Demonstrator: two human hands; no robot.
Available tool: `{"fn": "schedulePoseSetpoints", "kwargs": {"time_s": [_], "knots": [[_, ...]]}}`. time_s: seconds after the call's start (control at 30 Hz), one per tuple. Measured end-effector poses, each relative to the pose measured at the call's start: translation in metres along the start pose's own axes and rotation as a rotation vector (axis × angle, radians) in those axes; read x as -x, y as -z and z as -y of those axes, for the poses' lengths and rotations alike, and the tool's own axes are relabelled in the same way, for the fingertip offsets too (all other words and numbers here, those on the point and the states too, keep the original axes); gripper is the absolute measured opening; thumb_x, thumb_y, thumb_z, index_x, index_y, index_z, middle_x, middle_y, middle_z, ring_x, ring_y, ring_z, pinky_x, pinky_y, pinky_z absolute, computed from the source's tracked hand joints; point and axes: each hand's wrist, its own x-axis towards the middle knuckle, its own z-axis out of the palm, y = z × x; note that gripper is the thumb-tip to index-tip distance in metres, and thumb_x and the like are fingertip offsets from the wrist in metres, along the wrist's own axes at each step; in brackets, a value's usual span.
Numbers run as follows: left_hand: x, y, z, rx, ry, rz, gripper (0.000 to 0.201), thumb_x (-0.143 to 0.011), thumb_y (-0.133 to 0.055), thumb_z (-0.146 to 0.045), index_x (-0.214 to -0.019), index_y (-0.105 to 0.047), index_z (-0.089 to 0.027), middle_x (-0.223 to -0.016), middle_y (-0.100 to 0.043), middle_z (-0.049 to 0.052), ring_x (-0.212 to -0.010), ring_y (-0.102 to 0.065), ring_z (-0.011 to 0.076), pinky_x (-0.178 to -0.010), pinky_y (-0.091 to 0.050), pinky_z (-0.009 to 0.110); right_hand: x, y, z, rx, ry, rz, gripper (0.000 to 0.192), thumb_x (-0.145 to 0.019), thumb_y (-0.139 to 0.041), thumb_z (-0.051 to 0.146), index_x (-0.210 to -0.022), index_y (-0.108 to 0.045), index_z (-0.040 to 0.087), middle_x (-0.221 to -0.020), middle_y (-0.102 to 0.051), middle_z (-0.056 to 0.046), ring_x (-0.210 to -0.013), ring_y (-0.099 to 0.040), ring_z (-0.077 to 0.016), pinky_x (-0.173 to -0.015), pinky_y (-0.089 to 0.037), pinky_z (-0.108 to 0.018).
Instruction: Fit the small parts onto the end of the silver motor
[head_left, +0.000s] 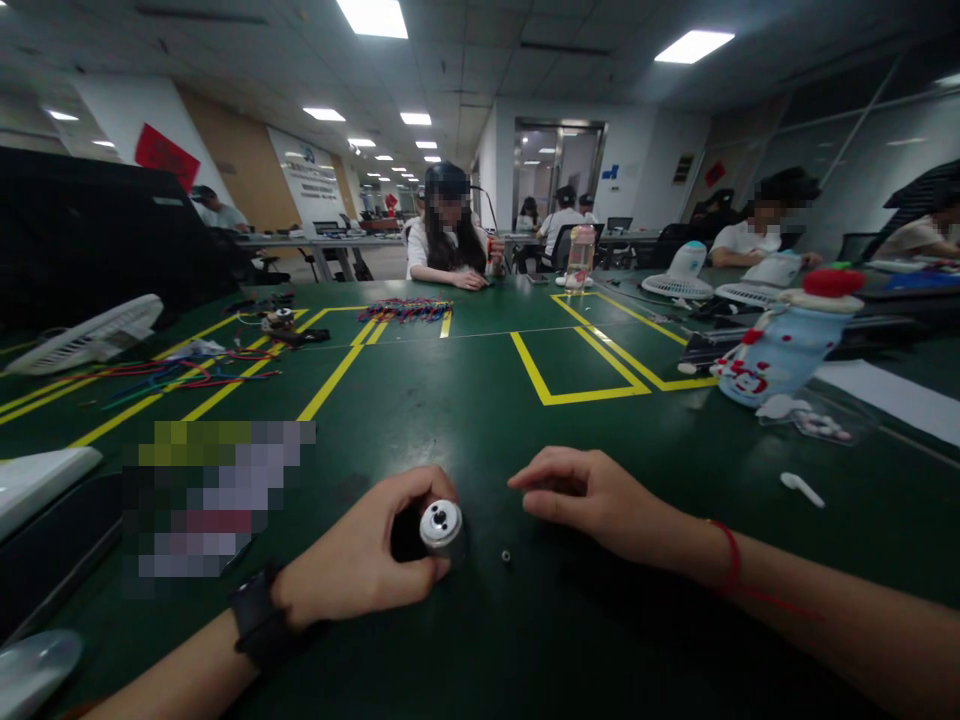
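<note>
Small silver motor (442,527) sits near edge of the green table (465,400), centre-left, metal end face turned up toward the camera; left hand (360,560) curls round it, thumb and fingers pinching its body from the left, black wrist band (259,620) on that arm; tiny dark screw-like part (506,554) lies on the table just right of the motor, apart from both hands; right hand (592,495) rests on the table right of it, fingers loosely curled and pressed together, pointing left, holding nothing that shows; red string (726,555) round that wrist; small white spoon-shaped piece (801,488) further right; pale blue bottle with red cap (787,345) lies tilted at far right; yellow tape lines (577,395) mark boxes mid-table; coloured wires (187,375) spread far left beside a white fan (86,335); another wire bundle (405,310) far centre; a seated person (448,240) at the far side, arms on the table; more people at right and behind.
</note>
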Motion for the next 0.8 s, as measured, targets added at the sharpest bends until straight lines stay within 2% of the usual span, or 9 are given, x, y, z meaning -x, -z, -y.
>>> {"fn": "schedulePoseSetpoints", "kwargs": {"time_s": [0.1,0.23,0.33,0.47,0.53,0.6,0.7,0.8], "knots": [[0.005,0.001,-0.002,-0.016,-0.01,0.025,0.024,-0.066,-0.061,-0.01,-0.085,-0.049,-0.02,-0.085,-0.056,-0.001,-0.076,-0.052,0.0166,-0.067,-0.041,0.027,-0.01,0.01,-0.01,-0.009,-0.071,-0.184,0.033,-0.088,-0.055,0.042,-0.1,-0.066,0.013,-0.077,-0.062,-0.003,-0.06,-0.054,-0.0106,-0.052,-0.042,-0.023],[0.008,0.0,-0.004,-0.123,-0.009,0.062,0.027,-0.063,-0.062,-0.007,-0.084,-0.051,-0.019,-0.084,-0.056,-0.002,-0.074,-0.052,0.0161,-0.065,-0.041,0.027,-0.019,0.021,-0.024,0.085,-0.049,-0.315,0.029,-0.088,-0.054,0.039,-0.089,-0.065,0.013,-0.074,-0.061,-0.002,-0.062,-0.054,-0.0116,-0.054,-0.041,-0.024],[0.007,-0.002,-0.006,-0.167,-0.005,0.051,0.026,-0.064,-0.065,-0.01,-0.085,-0.053,-0.019,-0.086,-0.057,-0.002,-0.075,-0.052,0.0163,-0.065,-0.04,0.027,-0.02,0.021,-0.026,0.143,-0.028,-0.326,0.024,-0.087,-0.055,0.036,-0.087,-0.066,0.015,-0.073,-0.061,-0.002,-0.063,-0.053,-0.0125,-0.056,-0.041,-0.026],[0.003,-0.004,-0.009,-0.189,-0.018,0.038,0.024,-0.069,-0.074,-0.023,-0.086,-0.057,-0.019,-0.086,-0.058,-0.002,-0.077,-0.052,0.0169,-0.069,-0.04,0.028,-0.01,0.004,-0.006,0.207,0.05,-0.285,0.015,-0.085,-0.06,0.03,-0.083,-0.069,0.017,-0.081,-0.062,-0.003,-0.072,-0.055,-0.0137,-0.063,-0.042,-0.027],[0.001,-0.006,-0.01,-0.205,-0.03,0.032,0.024,-0.07,-0.076,-0.026,-0.085,-0.058,-0.019,-0.084,-0.057,-0.002,-0.077,-0.052,0.0168,-0.069,-0.039,0.028,-0.004,-0.009,0.009,0.199,0.177,-0.208,0.013,-0.087,-0.059,0.027,-0.09,-0.07,0.019,-0.086,-0.063,-0.002,-0.078,-0.057,-0.0136,-0.068,-0.044,-0.027],[-0.001,-0.009,-0.009,-0.215,-0.042,0.029,0.022,-0.07,-0.076,-0.026,-0.084,-0.059,-0.02,-0.083,-0.057,-0.003,-0.076,-0.052,0.0166,-0.069,-0.038,0.028,0.001,-0.022,0.022,0.152,0.251,-0.183,0.015,-0.085,-0.062,0.026,-0.098,-0.069,0.021,-0.092,-0.062,-0.002,-0.082,-0.057,-0.0129,-0.072,-0.045,-0.026],[-0.004,-0.012,-0.008,-0.22,-0.052,0.03,0.022,-0.072,-0.075,-0.027,-0.086,-0.061,-0.019,-0.085,-0.058,-0.002,-0.077,-0.052,0.0169,-0.069,-0.038,0.028,0.002,-0.036,0.033,0.179,0.262,-0.187,0.015,-0.08,-0.068,0.027,-0.095,-0.071,0.023,-0.097,-0.06,-0.002,-0.09,-0.056,-0.0146,-0.08,-0.044,-0.029],[-0.005,-0.013,-0.007,-0.217,-0.045,0.036,0.024,-0.071,-0.075,-0.029,-0.089,-0.061,-0.019,-0.086,-0.058,-0.002,-0.078,-0.052,0.0172,-0.069,-0.038,0.028,0.001,-0.038,0.035,0.213,0.276,-0.221,0.014,-0.078,-0.069,0.026,-0.091,-0.071,0.022,-0.098,-0.058,-0.002,-0.093,-0.055,-0.0159,-0.083,-0.043,-0.031]]}}
